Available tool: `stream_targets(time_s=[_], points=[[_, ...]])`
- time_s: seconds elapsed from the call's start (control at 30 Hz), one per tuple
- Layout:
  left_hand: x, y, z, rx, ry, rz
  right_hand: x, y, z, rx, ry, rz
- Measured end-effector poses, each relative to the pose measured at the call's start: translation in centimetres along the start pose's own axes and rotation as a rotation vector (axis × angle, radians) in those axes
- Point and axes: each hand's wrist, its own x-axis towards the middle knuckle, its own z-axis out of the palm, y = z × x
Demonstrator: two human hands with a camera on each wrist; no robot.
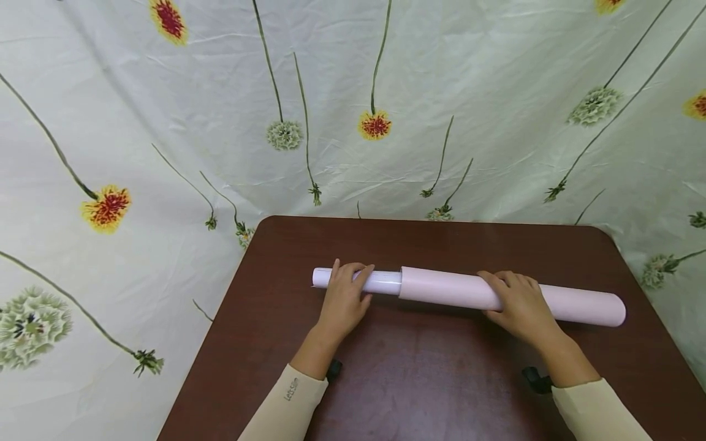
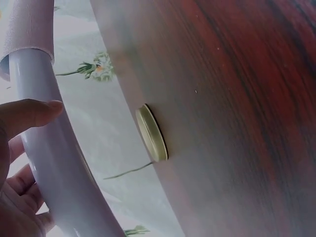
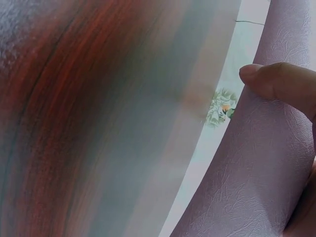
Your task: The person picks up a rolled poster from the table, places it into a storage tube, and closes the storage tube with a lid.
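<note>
A long pink cardboard tube [image 1: 441, 288] is held above the brown table, lying nearly level across the head view. From its left end sticks a glossy white paper roll [image 1: 383, 283], partly inside the tube. My left hand [image 1: 343, 303] grips the roll, thumb on the near side and fingers round the far side. Around the tube's middle, my right hand [image 1: 521, 309] holds on with thumb and fingers. The right wrist view shows the tube's creased surface [image 3: 247, 163] under the thumb. How far the roll reaches inside is hidden.
A round gold metal lid [image 2: 152, 133] appears near the table's far edge in the left wrist view; the head view does not show it. The dark brown tabletop [image 1: 419, 380] has rounded far corners. Behind it hangs a white flowered cloth [image 1: 485, 79].
</note>
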Motion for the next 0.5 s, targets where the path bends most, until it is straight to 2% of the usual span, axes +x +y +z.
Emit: stream_targets(time_s=[0.3,0.5], points=[[-0.4,-0.5,-0.2,0.048,0.015,-0.031,-0.3,0.3,0.0,-0.006,-0.015,0.02],[-1.2,-1.4,-0.6,-0.002,0.03,-0.083,-0.5,0.7,0.0,-0.012,-0.02,0.044]])
